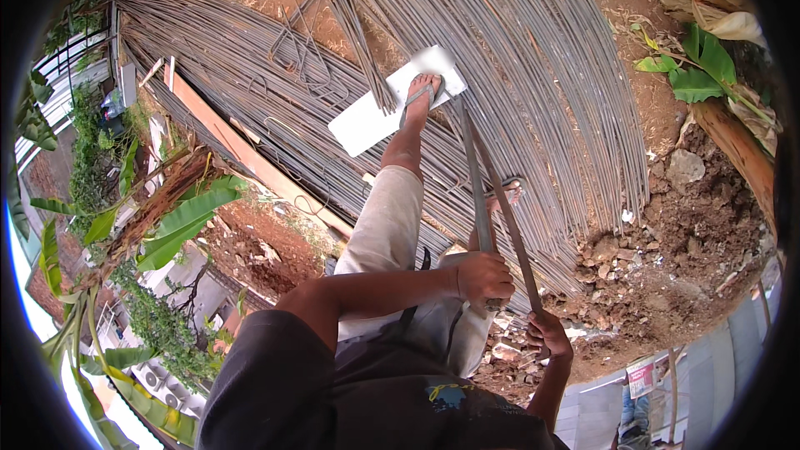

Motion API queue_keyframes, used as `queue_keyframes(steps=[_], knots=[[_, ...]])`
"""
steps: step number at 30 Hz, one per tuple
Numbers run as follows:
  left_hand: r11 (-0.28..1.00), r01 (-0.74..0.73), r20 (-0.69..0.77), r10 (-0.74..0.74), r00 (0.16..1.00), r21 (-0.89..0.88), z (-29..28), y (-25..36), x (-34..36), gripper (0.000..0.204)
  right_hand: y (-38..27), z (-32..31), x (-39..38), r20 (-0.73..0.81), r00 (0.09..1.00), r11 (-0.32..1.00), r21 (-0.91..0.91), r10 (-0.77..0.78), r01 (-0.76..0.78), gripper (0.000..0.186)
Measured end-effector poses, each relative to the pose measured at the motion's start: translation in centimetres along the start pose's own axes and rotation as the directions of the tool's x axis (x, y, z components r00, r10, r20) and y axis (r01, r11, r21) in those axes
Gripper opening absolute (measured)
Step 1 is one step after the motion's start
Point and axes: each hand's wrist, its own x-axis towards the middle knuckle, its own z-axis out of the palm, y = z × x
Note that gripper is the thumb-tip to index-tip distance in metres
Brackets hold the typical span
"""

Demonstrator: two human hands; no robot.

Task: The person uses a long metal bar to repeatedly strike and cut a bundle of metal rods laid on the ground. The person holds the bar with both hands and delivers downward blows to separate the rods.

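Note:
My left hand [485,277] is closed round one long grey bar of a two-handled tool [477,175] that looks like a large bolt cutter. The second, browner bar [510,237] is gripped by my right hand [546,335], lower and farther right. Both bars spread apart toward me and meet by my front foot [421,96]. What sits at their far end is too blurred to tell. That foot, in a sandal, rests on a white board [362,123] lying over the steel rods [533,75]. My other foot [504,197] stands on rods behind the bars.
Bent wire stirrups [304,67] and a short bundle of rods [360,42] lie on the pile. A long wooden plank [250,146] borders its left side. Broken soil and rubble [675,233] are at the right, beside a fallen banana trunk [737,158].

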Motion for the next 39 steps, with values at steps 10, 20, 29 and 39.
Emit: queue_keyframes(steps=[10, 20, 29, 39], knots=[[0.986, 0.160, -0.028, -0.162, 0.986, -0.050, -2.7, -0.2, 5.4, 0.031, -6.9, 14.3, -5.4, -0.222, 0.975, 0.999, -0.018, 0.025, -0.030, 0.026], [0.985, 0.171, 0.356, -0.166, 0.920, 0.018, -6.0, -0.4, 6.2, 0.026, -0.9, 6.5, -2.5, 0.365, 0.906, 0.792, 0.608, -0.214, -0.057, 0.053], [0.984, 0.166, 0.235, -0.178, 0.956, 0.070, -4.7, -0.7, 5.8, 0.017, 0.1, 12.4, -3.3, 0.384, 0.861, 0.634, 0.767, -0.333, -0.097, 0.050], [0.969, 0.245, 0.360, -0.217, 0.907, -0.032, -3.8, -2.7, 8.9, 0.022, -4.5, 25.9, -4.1, 0.227, 0.931, 0.560, 0.828, -0.286, -0.029, 0.050]])
